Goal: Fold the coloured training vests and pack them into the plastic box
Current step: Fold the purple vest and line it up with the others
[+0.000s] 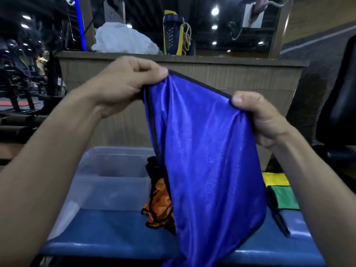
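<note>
While it hangs above the bench, each hand's grip, left and right, pinches the blue vest.

Both your arms reach out in front of you, bare to the elbow. Your left hand is up high, its fingers curled and its thumb pinching the top edge of the blue vest. Your right hand is a bit lower and grips the other side, thumb on top.
</note>
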The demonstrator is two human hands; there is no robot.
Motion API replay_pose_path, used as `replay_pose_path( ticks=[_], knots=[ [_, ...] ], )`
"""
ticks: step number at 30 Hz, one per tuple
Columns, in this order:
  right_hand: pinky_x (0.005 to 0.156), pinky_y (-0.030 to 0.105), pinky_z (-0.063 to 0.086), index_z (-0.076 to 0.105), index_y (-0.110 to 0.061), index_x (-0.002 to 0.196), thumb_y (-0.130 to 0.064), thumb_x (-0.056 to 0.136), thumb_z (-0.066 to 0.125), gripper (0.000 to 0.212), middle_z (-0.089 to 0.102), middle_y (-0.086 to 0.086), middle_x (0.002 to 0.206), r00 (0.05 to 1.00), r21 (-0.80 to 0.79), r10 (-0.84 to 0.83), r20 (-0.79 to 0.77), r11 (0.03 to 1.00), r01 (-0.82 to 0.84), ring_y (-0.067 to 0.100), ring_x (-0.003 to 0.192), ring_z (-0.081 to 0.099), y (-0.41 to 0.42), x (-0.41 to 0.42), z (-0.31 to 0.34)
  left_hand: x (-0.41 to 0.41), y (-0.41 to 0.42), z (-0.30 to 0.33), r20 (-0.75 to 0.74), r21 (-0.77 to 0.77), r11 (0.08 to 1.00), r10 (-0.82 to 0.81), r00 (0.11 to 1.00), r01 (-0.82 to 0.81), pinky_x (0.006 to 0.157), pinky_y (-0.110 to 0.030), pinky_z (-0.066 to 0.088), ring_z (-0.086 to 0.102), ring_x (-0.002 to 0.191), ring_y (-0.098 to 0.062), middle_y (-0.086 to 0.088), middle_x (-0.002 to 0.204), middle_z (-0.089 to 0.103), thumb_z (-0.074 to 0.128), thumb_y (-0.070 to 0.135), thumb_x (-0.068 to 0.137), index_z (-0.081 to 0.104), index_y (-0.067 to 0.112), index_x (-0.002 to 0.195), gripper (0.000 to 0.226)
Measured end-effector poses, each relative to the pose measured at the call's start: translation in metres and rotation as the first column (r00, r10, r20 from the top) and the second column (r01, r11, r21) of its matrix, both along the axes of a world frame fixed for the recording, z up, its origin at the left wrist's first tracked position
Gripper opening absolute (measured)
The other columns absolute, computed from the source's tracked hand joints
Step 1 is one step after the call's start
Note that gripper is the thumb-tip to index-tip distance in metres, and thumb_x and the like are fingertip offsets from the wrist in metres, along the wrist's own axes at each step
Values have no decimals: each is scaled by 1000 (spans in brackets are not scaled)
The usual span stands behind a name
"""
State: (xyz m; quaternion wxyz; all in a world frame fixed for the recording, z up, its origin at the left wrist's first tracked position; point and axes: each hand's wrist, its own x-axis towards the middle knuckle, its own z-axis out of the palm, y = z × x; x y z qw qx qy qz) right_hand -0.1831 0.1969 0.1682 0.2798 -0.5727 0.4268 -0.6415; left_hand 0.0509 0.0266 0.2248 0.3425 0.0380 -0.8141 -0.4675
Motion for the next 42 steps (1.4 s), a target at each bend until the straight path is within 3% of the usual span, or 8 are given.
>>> replay_pose_path(
  ticks=[4, 10, 14, 17, 20, 30, 37, 42],
  knots=[
    [48, 19, 35, 57, -14, 61, -45, 59, 93, 47, 50, 1, 59, 992, 144, 51, -112, 989, -34, 7, 51, 46, -6, -7, -15, -8, -18, 11, -93, -133, 950, 273, 958, -283, 74, -18, 55, 63, 76, -1, 3, 85, 69, 58, 11, 102, 71, 15, 96, 15],
    [65, 33, 33, 43, 29, 98, -49, 54, 96, 104, 45, 23, 95, 998, 154, 65, 19, 986, -67, 31, 79, 40, -17, -12, -34, -10, -17, 48, -281, 364, 924, -13, 960, 119, 99, -36, 54, 63, 93, -20, -10, 98, 65, 61, 19, 98, 69, 14, 91, 12],
    [66, 22, 55, 79, -6, 84, -48, 48, 97, 58, 75, 6, 84, 997, 206, 69, 43, 976, -77, 13, 72, 70, -20, -22, -48, -19, -47, 24, -115, 30, 941, 338, 934, -337, 88, -22, 52, 63, 86, -7, -9, 101, 68, 63, 15, 99, 72, 10, 93, 12],
    [61, 22, 51, 76, -8, 74, -52, 46, 98, 57, 71, 8, 75, 1000, 274, 3, 13, 962, -6, 14, 64, 65, -18, -39, -60, -12, -68, -7, 9, -385, 811, 481, 877, -441, 71, -4, 42, 59, 70, 9, -6, 97, 70, 62, 13, 100, 74, 3, 102, 15],
    [47, 22, 33, 57, -15, 58, -55, 48, 98, 58, 51, 2, 57, 997, 336, -52, -55, 939, 67, 10, 50, 45, -17, -49, -72, -5, -96, -37, 29, -599, 639, 620, 784, -483, 75, -21, 43, 65, 88, -7, -6, 100, 74, 63, 16, 99, 76, 6, 104, 17],
    [60, 37, 15, 46, -1, 59, -52, 70, 88, 67, 27, 17, 63, 943, 451, 27, -331, 883, 132, 31, 63, 22, -19, -43, -120, -3, -118, -70, -230, -397, 524, 738, 635, -753, 84, -23, 39, 61, 94, -12, 1, 100, 72, 58, 17, 101, 76, 11, 105, 19],
    [62, 32, 28, 55, 0, 56, -31, 77, 84, 47, 44, 9, 60, 885, 254, -353, -304, 865, 433, 21, 65, 37, -25, -68, -115, 12, -112, -65, -110, -306, 714, 630, 769, -629, 83, -25, 50, 65, 84, -2, 12, 88, 73, 64, 16, 99, 74, 23, 99, 13],
    [62, 29, 36, 67, 2, 71, -37, 80, 78, 42, 57, 8, 67, 768, -60, -627, -133, 778, 625, 20, 69, 47, -27, -86, -65, 47, -51, -39, 191, -29, 999, -24, 981, 30, 71, -16, 54, 68, 77, -7, -6, 87, 77, 80, 24, 79, 78, 15, 91, 15]
  ],
)
